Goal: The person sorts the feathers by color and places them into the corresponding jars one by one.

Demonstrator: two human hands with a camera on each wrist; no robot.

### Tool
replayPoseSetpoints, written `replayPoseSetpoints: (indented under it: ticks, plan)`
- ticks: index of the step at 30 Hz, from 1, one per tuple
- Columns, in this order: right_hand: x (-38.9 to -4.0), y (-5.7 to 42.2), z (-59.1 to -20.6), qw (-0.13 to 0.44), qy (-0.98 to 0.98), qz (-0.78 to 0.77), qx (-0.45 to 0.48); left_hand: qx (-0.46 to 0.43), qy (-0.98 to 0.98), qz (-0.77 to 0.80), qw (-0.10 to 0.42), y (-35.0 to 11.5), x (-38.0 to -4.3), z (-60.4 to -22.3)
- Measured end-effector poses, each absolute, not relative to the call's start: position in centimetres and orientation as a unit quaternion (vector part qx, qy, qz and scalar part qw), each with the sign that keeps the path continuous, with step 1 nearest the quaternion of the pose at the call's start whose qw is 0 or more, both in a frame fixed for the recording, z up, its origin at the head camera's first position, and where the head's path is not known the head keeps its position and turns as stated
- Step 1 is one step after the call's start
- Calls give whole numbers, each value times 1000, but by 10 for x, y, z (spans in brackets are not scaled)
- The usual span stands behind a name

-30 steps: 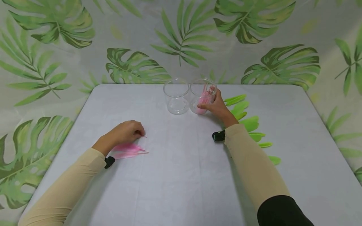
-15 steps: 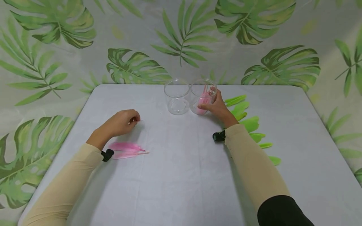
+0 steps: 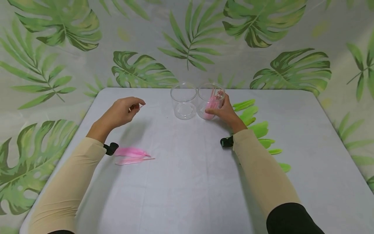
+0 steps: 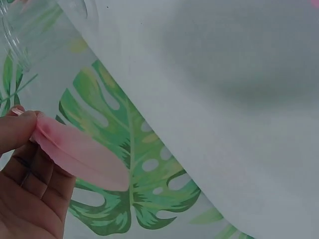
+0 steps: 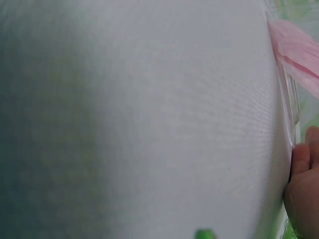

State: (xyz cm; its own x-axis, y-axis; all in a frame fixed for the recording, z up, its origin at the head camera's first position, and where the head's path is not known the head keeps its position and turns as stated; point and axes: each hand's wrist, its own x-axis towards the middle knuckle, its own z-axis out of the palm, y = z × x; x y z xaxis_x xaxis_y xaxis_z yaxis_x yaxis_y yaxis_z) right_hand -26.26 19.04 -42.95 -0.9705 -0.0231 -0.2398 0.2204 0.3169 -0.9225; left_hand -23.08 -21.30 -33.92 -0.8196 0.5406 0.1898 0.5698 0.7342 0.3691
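My left hand (image 3: 119,113) is raised over the left part of the table and pinches a pink feather (image 4: 84,153) by its quill, between thumb and fingers. The vane fans out beneath the palm in the left wrist view. At the back of the table, my right hand (image 3: 224,113) grips the right-hand clear cup (image 3: 201,106) by its side. Several pink feathers (image 3: 212,104) stand inside that cup, quills up. An identical clear cup (image 3: 184,107) stands beside it with nothing in it. Two more pink feathers (image 3: 132,152) lie on the table below my left hand.
Several bright green feathers (image 3: 260,129) lie in a column on the right, partly hidden under my right forearm. A white cloth covers the table (image 3: 181,182). Behind it hangs a leaf-patterned cloth (image 3: 201,19), close to the back edge and the cups.
My left hand has lifted a pink feather off the table and moved up and away from the two left lying there. The right hand keeps its grip on the cup.
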Motion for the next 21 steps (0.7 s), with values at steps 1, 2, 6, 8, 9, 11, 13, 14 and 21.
replayPoseSetpoints:
  ticks: [1, 2, 6, 8, 9, 11, 13, 14, 21]
  plan:
    - [-263, 190, -430, 104, 805, -581, 61, -300, -929, -212, 36, -212, -231, -339]
    - [-263, 190, -430, 104, 804, -582, 60, -302, -928, -213, 37, -211, -231, -339]
    - [-261, 191, -429, 103, 803, -585, 53, -309, -927, -212, 29, -209, -234, -339]
    - [-261, 190, -429, 103, 802, -586, 50, -309, -928, -206, 18, -208, -237, -337]
    - [-260, 190, -429, 103, 802, -587, 50, -306, -930, -204, 11, -207, -240, -335]
    - [-260, 191, -428, 102, 803, -585, 50, -296, -934, -203, 0, -205, -247, -330]
    - [-260, 191, -428, 101, 803, -586, 50, -280, -937, -208, -7, -202, -255, -323]
    - [-260, 191, -428, 102, 803, -586, 49, -269, -939, -212, -9, -201, -259, -319]
    - [-261, 190, -428, 101, 803, -585, 49, -234, -944, -235, 0, -183, -282, -293]
